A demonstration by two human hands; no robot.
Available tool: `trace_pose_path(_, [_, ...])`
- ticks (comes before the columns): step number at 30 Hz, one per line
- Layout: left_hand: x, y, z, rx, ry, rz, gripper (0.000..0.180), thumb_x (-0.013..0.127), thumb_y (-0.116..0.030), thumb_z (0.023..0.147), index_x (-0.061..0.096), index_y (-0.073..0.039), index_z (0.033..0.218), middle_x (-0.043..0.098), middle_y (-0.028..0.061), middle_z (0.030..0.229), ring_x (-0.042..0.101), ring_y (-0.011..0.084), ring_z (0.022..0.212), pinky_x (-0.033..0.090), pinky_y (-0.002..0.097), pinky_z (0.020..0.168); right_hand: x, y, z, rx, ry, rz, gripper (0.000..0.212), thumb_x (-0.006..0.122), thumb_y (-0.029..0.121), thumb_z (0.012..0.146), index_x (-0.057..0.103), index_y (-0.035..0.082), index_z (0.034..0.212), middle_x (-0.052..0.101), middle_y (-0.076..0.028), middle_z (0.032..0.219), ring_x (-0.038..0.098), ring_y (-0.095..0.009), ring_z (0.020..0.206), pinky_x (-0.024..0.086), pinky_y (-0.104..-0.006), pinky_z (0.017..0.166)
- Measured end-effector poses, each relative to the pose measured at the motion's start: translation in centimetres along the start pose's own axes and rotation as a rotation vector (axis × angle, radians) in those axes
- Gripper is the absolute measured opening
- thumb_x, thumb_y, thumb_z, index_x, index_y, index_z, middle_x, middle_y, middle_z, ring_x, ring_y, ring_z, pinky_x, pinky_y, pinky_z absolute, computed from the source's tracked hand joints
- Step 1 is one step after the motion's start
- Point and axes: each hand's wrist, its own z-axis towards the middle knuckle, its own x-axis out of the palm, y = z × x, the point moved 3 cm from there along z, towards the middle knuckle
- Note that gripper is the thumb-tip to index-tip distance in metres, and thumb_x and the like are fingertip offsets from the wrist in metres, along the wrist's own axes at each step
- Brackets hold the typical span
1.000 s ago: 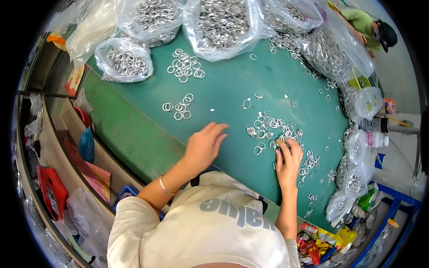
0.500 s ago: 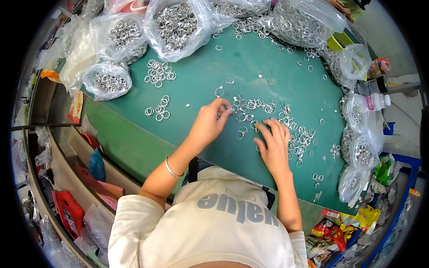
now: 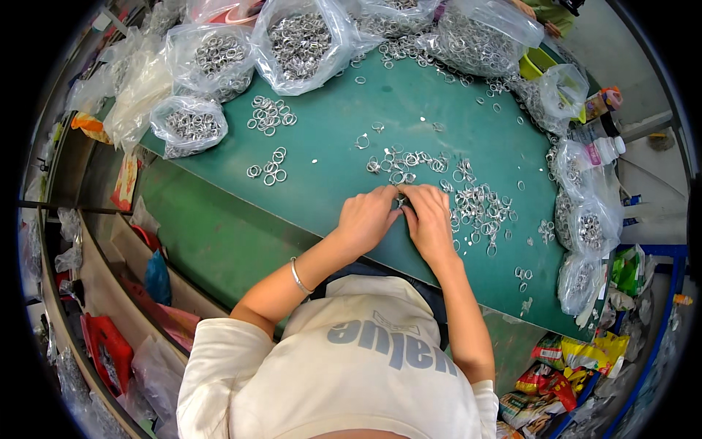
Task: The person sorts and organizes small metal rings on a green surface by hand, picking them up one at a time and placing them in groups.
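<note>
My left hand (image 3: 368, 219) and my right hand (image 3: 430, 218) meet at the fingertips over the near part of the green table (image 3: 322, 183). Between their pinched fingers sits a small silver ring (image 3: 401, 200), largely covered by the fingers. Just beyond the fingertips lies a loose cluster of silver rings (image 3: 417, 159). To the right of my right hand spreads another heap of rings (image 3: 484, 208). Two smaller groups lie farther left, one ring group (image 3: 271, 115) behind the other ring group (image 3: 274, 170). A silver bangle (image 3: 300, 275) circles my left wrist.
Open plastic bags of rings stand along the far edge, among them a large bag (image 3: 300, 44) and a small bag (image 3: 189, 126). More filled bags (image 3: 587, 228) and a white-capped bottle (image 3: 605, 149) line the right edge. Shelving (image 3: 139, 256) stands at the left.
My right hand has moved left and my left hand slightly right and nearer, so their fingertips now meet on a ring. The view has shifted a little.
</note>
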Motion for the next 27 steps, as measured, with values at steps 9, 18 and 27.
trace_pose_path(9, [-0.7, 1.9, 0.0, -0.296, 0.206, -0.878, 0.014, 0.058, -0.014, 0.091, 0.056, -0.003, 0.099, 0.061, 0.0078, 0.083, 0.051, 0.0164, 0.054, 0.04, 0.0277, 0.046, -2.4, -0.7, -2.0, 0.152, -0.158, 0.041, 0.025, 0.064, -0.002, 0.075, 0.063, 0.004, 0.099, 0.062, -0.01, 0.096, 0.056, -0.028, 0.094, 0.039, -0.038, 0.085])
trace_pose_path(18, [-0.3, 2.5, -1.6, -0.686, 0.278, -1.848, 0.015, 0.052, -0.018, 0.095, 0.054, -0.005, 0.087, 0.057, 0.0095, 0.083, 0.042, 0.0073, 0.052, 0.032, 0.0179, 0.039, -0.2, -1.3, -1.5, 0.001, -0.019, 0.017, 0.023, 0.069, 0.004, 0.072, 0.062, 0.005, 0.094, 0.06, -0.006, 0.099, 0.054, -0.027, 0.098, 0.038, -0.0391, 0.083])
trace_pose_path(27, [-1.1, 1.4, -0.7, -0.668, 0.078, -1.357, 0.015, 0.057, -0.008, 0.091, 0.061, -0.002, 0.103, 0.064, 0.008, 0.085, 0.047, 0.0054, 0.058, 0.031, 0.0169, 0.043, -0.3, -0.8, -0.2, 0.098, 0.036, 0.155, 0.027, 0.068, 0.0, 0.074, 0.062, 0.002, 0.1, 0.062, -0.008, 0.096, 0.056, -0.025, 0.092, 0.042, -0.0359, 0.079])
